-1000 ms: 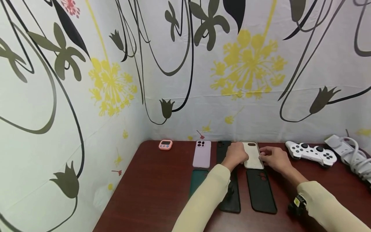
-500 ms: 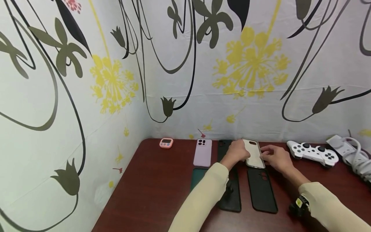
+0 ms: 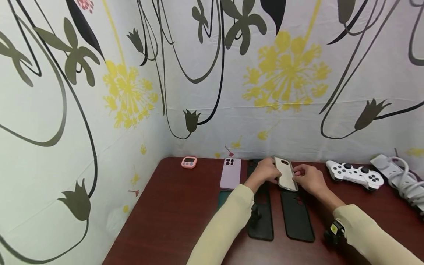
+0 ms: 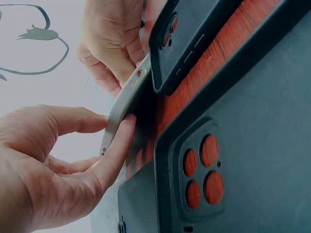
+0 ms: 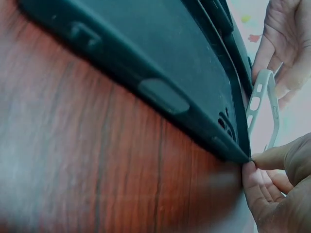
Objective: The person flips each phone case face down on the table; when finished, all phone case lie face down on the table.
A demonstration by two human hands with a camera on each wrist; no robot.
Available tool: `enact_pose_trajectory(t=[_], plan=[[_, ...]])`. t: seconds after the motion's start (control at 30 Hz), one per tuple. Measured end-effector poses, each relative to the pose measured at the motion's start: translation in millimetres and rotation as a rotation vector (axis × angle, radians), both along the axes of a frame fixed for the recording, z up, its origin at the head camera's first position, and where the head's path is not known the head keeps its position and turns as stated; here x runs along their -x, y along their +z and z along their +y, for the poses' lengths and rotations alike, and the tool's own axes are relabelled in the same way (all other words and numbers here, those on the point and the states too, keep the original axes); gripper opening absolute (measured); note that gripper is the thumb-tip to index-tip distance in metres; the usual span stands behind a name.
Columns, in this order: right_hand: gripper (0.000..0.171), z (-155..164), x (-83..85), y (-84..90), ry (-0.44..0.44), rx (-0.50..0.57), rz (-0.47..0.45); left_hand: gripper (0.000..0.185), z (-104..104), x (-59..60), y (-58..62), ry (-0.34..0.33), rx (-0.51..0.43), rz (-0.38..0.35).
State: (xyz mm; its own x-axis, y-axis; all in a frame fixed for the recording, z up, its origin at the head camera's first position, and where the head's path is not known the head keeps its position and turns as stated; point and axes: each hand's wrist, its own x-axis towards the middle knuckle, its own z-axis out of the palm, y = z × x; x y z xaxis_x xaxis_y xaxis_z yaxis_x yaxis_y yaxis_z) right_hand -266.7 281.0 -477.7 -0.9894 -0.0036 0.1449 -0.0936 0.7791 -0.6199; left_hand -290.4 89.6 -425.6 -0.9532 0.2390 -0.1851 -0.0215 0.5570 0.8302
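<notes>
Left hand [image 3: 266, 173]: fingers curled, gripping the left long edge of a pale beige phone case [image 3: 285, 178]; in the left wrist view, one fingertip [image 4: 127, 127] pressed against the case's side wall [image 4: 122, 104], thumb extended above it. Right hand [image 3: 307, 179]: fingers bent, pinching the opposite long edge of the same case; in the right wrist view, thumb and forefinger [image 5: 272, 158] closed at the corner of a dark case [image 5: 160, 73], with the pale case's rim [image 5: 265, 104] standing just beyond. Pale case held tilted up off the table [image 3: 179, 221] between both hands, camera cut-out toward 12 o'clock, inner face turned toward the wearer. Directly at 6 o'clock from the held case: a black case [image 3: 296, 216] lying flat, camera holes at its far end. At 7 o'clock: a second black case [image 3: 261, 217], partly covered by the left sleeve [image 3: 225, 228]. At 9 o'clock, just beside the left hand: a lilac phone [image 3: 230, 173], back upward. Below the lilac phone: a dark green case [image 3: 222, 198], mostly hidden by the sleeve. Further toward 9 o'clock, well apart: a small pink timer [image 3: 188, 162]. At 3 o'clock from the right hand: a white game controller [image 3: 354, 174], then a white power strip with cable [image 3: 397, 173] near the table's right edge.
</notes>
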Motion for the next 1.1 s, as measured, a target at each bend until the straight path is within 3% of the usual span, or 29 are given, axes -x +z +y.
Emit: enact_pose_trajectory(t=[0.1, 0.47, 0.63, 0.8, 0.93, 1.1], plan=[[0.029, -5.0, 2.1, 1.4, 0.010, 0.016, -0.024, 0.009, -6.1, 0.6, 0.2, 0.003, -0.040, -0.012], [0.037, -11.8, 3.4, 9.7, 0.090, 0.117, -0.159, 0.057, -17.4, 0.7, 5.8, -0.027, -0.222, -0.070], [0.036, -19.8, 2.8, 9.2, 0.140, 0.185, -0.199, 0.061, -24.4, 2.6, 6.6, -0.042, -0.237, -0.070], [0.038, -20.9, 2.6, 10.6, 0.180, 0.280, -0.266, 0.065, -30.6, 3.9, 8.6, -0.102, -0.239, -0.073], [0.050, -19.8, 4.6, 14.2, 0.183, 0.346, -0.339, 0.069, -31.2, 3.5, 8.7, -0.138, -0.250, -0.103], [0.078, -19.7, 10.9, 21.4, 0.156, 0.388, -0.433, 0.074, -26.5, 0.0, 8.1, -0.136, -0.309, -0.117]])
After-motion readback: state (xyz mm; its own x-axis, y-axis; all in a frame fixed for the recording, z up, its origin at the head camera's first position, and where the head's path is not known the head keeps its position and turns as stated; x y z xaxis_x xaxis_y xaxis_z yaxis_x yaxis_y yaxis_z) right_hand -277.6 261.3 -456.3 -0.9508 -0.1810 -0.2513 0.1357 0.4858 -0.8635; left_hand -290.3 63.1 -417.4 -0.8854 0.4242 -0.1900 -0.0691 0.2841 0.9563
